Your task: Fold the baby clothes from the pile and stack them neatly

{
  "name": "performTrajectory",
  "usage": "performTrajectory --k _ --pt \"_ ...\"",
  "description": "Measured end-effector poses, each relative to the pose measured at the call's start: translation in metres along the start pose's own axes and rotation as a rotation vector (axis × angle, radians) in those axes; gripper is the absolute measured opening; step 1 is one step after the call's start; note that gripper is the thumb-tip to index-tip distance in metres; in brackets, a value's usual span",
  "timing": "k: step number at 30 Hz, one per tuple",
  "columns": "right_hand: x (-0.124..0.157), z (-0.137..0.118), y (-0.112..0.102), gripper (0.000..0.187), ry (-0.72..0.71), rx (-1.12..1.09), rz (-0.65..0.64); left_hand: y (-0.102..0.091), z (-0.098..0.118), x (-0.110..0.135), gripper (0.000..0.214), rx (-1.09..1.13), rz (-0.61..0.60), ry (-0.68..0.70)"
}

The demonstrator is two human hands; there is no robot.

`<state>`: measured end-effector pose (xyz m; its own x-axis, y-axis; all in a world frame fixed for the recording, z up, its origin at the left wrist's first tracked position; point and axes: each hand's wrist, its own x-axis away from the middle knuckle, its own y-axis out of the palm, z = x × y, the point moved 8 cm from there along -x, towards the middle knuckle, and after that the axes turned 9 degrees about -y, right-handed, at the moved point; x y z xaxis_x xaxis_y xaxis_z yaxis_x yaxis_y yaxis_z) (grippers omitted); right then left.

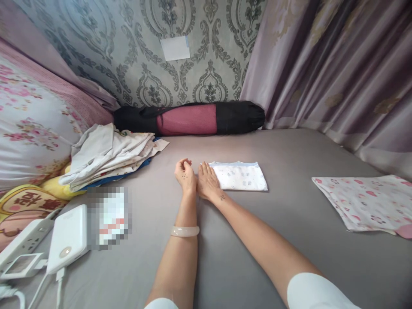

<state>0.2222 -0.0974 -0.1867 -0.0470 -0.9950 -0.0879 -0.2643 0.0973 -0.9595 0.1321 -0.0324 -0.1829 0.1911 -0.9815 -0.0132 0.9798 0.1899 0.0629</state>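
On the grey sheet [144, 214], my right hand [208, 179] lies flat, outstretched, at the left end of the folded white cloth [243, 177]; my left hand [185, 176] curls beside, contents I cannot tell. Pressing sideways could wrinkle the cloth.

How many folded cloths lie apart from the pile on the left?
2: the white printed cloth, with the right hand at its left end, and the heart-print cloth at the right edge of view. Others may be out of view.
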Motion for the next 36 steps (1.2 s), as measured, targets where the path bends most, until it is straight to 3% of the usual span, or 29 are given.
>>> performTrajectory --k 8,12,17,23,28,36 --pt "0.019 0.02 -0.027 0.053 -0.019 0.092 0.164 0.006 -0.001 0.004 0.019 0.011 -0.039 0.005" --pt "0.025 0.037 -0.023 0.052 0.016 0.102 0.124 0.012 -0.005 0.004 0.019 -0.013 -0.051 0.018" --pt "0.025 0.039 -0.015 0.052 0.019 0.104 0.132 0.021 -0.002 0.009 0.02 -0.07 -0.084 0.066" --pt "0.028 0.046 -0.025 0.053 0.024 0.004 0.069 0.037 0.009 0.028 0.019 -0.177 -0.175 0.117" --pt "0.045 0.072 -0.042 0.053 0.075 0.053 0.131 0.054 0.013 0.047 0.021 -0.246 -0.288 0.165" --pt "0.049 0.087 -0.03 0.051 0.091 0.1 0.155 0.063 0.005 0.054 0.023 -0.355 -0.373 0.162"
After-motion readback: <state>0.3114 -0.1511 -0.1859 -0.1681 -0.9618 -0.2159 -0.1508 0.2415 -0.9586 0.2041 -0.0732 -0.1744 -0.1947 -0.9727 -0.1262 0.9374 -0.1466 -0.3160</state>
